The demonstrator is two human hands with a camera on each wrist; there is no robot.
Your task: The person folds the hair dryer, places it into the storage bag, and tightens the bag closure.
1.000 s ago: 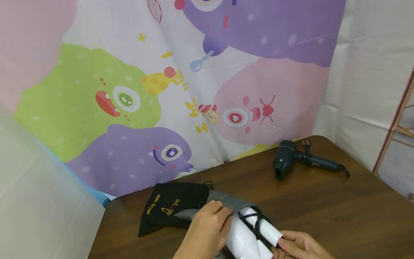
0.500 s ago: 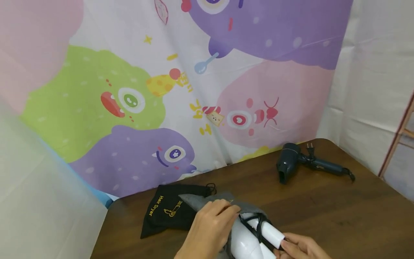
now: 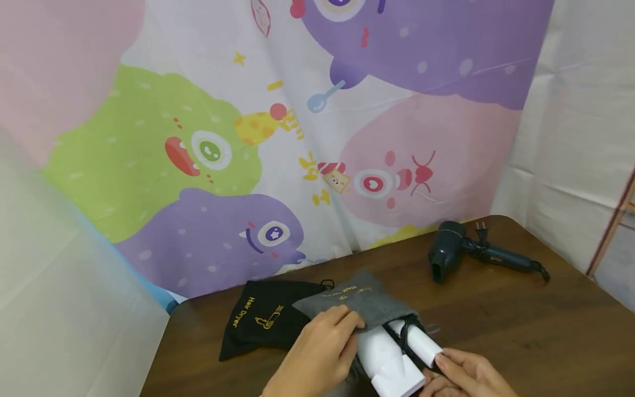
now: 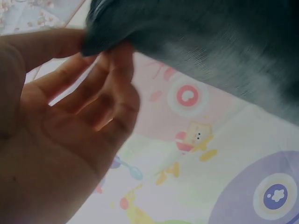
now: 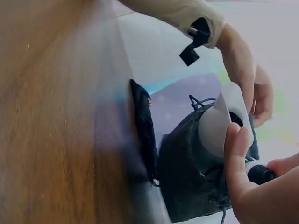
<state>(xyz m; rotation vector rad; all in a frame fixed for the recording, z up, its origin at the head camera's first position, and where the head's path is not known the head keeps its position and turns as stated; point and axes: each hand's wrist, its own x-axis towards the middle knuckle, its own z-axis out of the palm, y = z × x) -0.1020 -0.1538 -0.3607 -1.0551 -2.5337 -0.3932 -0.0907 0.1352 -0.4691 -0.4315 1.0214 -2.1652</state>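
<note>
A white hair dryer [image 3: 392,358], its black cord wound round the handle, sits partly inside a grey drawstring pouch [image 3: 377,300] with gold print. The far part of the dryer is hidden in the cloth. My left hand [image 3: 319,347] pinches the edge of the pouch opening between thumb and fingers; the left wrist view shows the grey cloth [image 4: 187,42] held at the fingertips. With my right hand [image 3: 466,372] I grip the end of the dryer's handle. In the right wrist view the fingers also lie against the white nozzle [image 5: 219,126].
A black pouch [image 3: 268,320] labelled "Hair Dryer" lies flat on the brown wooden table [image 3: 521,331], behind the left hand. At the back right rests a dark hair dryer [image 3: 446,251] with its cord and plug. A cartoon-printed cloth [image 3: 278,176] hangs along the table's far edge.
The grey pouch has been drawn further over the white dryer, and more of its printed side shows. My left hand has shifted slightly with the cloth; the right hand keeps its hold.
</note>
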